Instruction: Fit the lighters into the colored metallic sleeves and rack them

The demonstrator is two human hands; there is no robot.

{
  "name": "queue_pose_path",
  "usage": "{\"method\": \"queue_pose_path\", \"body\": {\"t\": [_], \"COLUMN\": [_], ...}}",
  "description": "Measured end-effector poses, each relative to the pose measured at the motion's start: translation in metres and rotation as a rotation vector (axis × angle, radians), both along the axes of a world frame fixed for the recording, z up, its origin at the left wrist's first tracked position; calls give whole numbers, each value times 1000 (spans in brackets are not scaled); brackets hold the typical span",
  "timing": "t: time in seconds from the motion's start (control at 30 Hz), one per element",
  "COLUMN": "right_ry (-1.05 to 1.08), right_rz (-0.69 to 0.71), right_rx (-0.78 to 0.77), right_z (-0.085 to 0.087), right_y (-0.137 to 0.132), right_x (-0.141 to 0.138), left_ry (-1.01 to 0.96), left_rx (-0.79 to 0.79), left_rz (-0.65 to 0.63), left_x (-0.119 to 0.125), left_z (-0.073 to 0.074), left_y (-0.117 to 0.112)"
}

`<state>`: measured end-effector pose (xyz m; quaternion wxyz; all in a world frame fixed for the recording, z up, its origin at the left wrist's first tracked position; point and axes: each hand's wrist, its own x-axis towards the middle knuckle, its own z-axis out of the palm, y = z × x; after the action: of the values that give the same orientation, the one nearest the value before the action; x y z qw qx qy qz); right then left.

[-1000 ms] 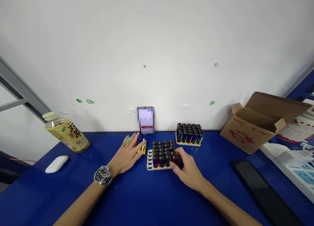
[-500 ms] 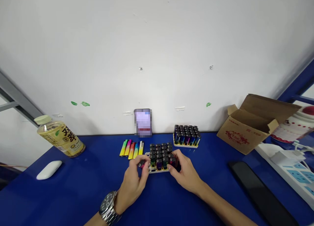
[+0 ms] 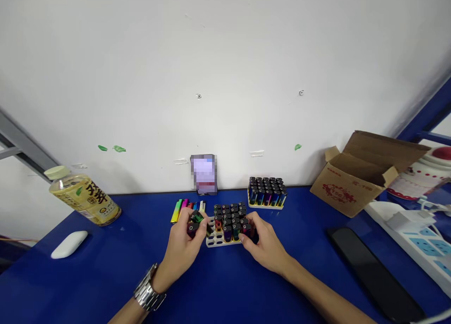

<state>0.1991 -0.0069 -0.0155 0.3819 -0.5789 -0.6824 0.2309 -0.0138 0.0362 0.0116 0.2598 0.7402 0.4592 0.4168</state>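
Note:
My left hand is closed around at least two dark-topped lighters, one purplish and one green. It is just left of a white tray with holes. Several lighters with black tops stand upright in this tray, and holes show bare at its left end. My right hand curls around the tray's right end, thumb at the front corner by a reddish lighter; its other fingertips are partly hidden behind the lighters.
Several colourful lighters lie behind my left hand. A second full tray of lighters stands by the wall, right of a propped phone. Around lie a bottle, white case, open carton, black phone and power strip.
My left hand has moved slightly left from the tray, now with lighters lifted out in its fingers. More holes show at the tray's left front. My right hand stays at the right end.

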Motion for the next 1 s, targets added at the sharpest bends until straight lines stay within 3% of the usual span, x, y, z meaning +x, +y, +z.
{"method": "queue_pose_path", "body": {"t": [0.23,0.3,0.4,0.5,0.63,0.73,0.87,1.0], "right_ry": [10,10,5,4,5,13,11,10], "right_rz": [28,29,28,26,27,30,23,23], "right_rx": [-10,-17,-36,-31,-17,-3,-11,-20], "right_z": [2,2,2,1,2,3,3,3], "right_y": [-1,-1,-1,-1,-1,-1,-2,-2], "right_x": [0,0,0,0,0,0,0,0], "left_ry": [162,179,120,132,165,131,10,-274], "left_rx": [-112,-60,54,69,-36,-32,-7,-130], "left_rz": [-45,-74,-17,-8,-102,-85,45,106], "left_x": [10,11,7,4,7,10,6,2], "left_z": [-14,-10,2,7,-8,-13,1,11], "left_y": [7,9,11,13,12,12,14,16]}}
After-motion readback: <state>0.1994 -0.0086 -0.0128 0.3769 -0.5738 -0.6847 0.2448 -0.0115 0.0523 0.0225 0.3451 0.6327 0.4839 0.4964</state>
